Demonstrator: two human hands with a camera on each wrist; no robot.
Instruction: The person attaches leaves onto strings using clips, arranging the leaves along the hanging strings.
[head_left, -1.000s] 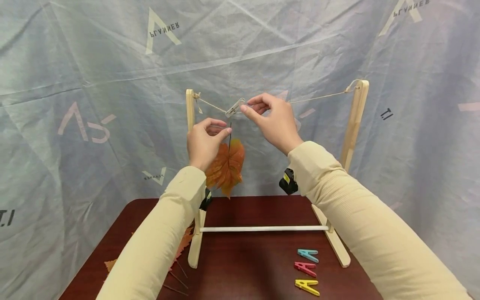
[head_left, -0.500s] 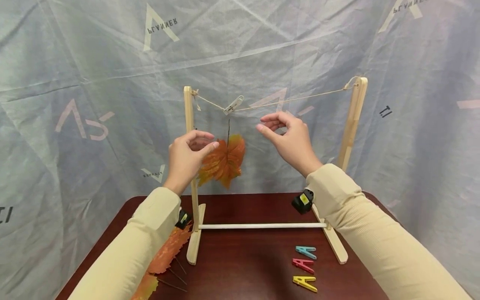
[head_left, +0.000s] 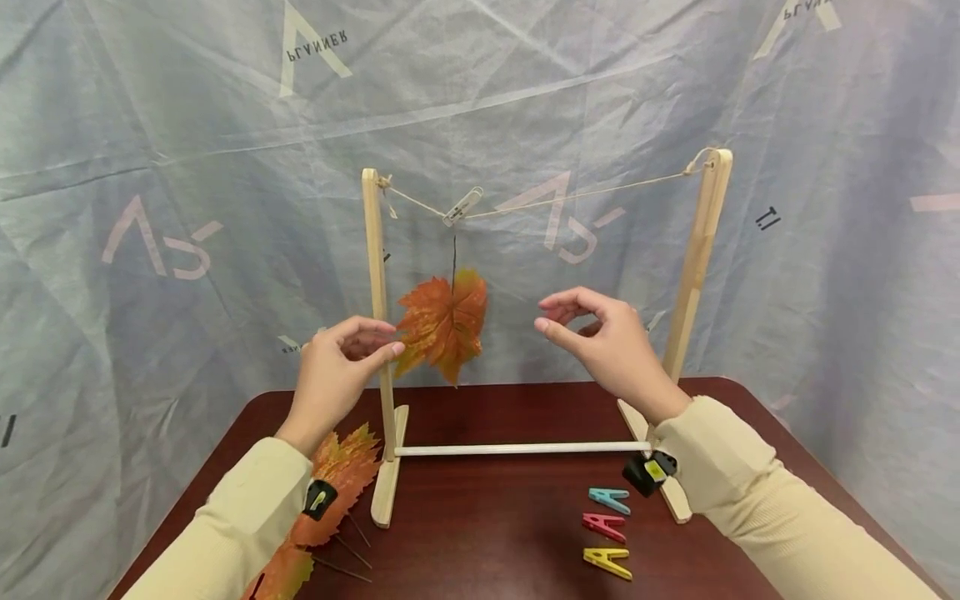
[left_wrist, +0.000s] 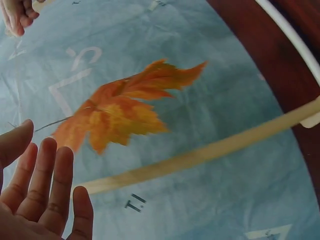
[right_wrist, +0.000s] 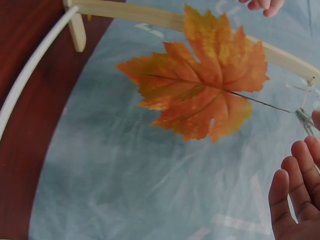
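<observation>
Left hand (head_left: 341,371) and right hand (head_left: 611,346), both released, have lowered, leaving 1 leaf (head_left: 447,321) hanging between them from the clip (head_left: 462,206) above, its clipping apparently complete.

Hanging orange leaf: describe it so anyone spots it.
On the dark red table stands a pale wooden frame, beige string across its top. Near the left post, a whitish clothespin on the string holds the lobed orange leaf by its dark stem. It alone hangs; other orange leaves lie on the table.
</observation>
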